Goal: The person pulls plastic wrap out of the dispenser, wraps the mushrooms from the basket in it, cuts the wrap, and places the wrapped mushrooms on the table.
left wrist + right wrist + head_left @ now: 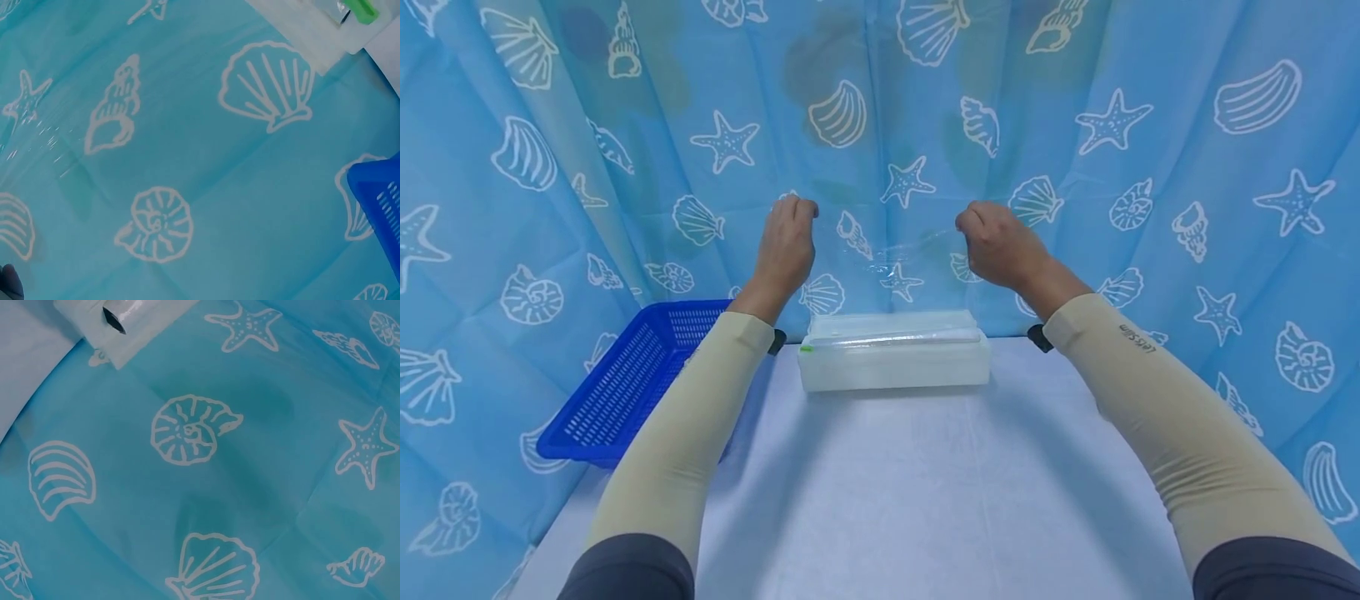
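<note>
A sheet of clear plastic wrap [887,257] stretches between the two raised hands, in front of the curtain. My left hand [786,246] pinches its left end, and my right hand [1002,246] pinches the other with curled fingers. Glints on the wrap [47,147] also show in the left wrist view, where a dark fingertip [10,284] enters the lower left corner. Below the hands, a white plastic wrap dispenser [895,369] sits on the table with a shiny roll or film along its top. At its left end is a green piece [362,10]. One dispenser end [128,337] tops the right wrist view.
A blue perforated basket [617,400] stands to the left, partly behind the left forearm. The white table [895,492] carries the dispenser near its back edge. Behind it hangs a blue curtain [865,50] with white shells and starfish.
</note>
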The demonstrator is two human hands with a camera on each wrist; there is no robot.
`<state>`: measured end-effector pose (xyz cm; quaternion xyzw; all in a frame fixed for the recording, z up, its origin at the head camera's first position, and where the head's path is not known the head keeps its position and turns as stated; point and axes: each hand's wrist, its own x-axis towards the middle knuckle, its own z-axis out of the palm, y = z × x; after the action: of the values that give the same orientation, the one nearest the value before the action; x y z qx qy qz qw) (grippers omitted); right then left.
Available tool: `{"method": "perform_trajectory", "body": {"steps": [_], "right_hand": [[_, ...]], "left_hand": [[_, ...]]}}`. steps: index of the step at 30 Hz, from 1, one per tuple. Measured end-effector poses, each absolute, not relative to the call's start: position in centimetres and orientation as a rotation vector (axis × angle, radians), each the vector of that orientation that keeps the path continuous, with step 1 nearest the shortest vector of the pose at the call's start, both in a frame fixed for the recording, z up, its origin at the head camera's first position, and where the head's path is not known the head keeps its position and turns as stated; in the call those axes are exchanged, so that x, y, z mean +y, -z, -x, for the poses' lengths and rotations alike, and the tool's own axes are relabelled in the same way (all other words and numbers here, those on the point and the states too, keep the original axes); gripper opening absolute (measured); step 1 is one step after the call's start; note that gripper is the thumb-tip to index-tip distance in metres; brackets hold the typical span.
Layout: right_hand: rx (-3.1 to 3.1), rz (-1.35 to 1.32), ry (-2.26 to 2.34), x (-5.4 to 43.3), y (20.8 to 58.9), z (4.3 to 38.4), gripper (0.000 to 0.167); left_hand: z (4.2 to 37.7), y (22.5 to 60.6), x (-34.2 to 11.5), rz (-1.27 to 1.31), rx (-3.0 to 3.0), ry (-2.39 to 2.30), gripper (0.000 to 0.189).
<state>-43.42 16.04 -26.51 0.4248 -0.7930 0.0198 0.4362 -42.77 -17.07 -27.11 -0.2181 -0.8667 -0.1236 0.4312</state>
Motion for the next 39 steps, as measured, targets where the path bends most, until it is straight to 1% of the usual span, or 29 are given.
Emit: {"method": "perform_trajectory", "body": {"steps": [8,16,21,26,33,39], "right_hand": [[-1.963,-1.037,-0.034,16.3,26.5,43.2,0.011],[-1.956,-1.042,-0.056,16.5,26.4,43.0,0.008],[-1.905,-1.093,-0.072,16.7,26.5,42.3,0.005],[-1.817,-1.217,-0.079,17.1,26.8,40.6,0.01],[-1.73,-1.418,-0.055,17.9,27.9,37.4,0.007],[-1.738,-1.459,-0.068,18.3,28.5,36.1,0.019]], "left_hand": [[42.4,26.9,-17.4,0.539,-2.127,0.317,0.017],[41.8,26.9,-17.5,0.553,-2.109,0.326,0.017],[41.1,27.2,-17.7,0.59,-2.082,0.326,0.019],[39.0,27.8,-18.0,0.668,-2.057,0.294,0.02],[35.3,29.0,-19.0,0.844,-1.961,0.223,0.02],[33.9,29.5,-19.3,0.946,-1.899,0.144,0.02]]}}
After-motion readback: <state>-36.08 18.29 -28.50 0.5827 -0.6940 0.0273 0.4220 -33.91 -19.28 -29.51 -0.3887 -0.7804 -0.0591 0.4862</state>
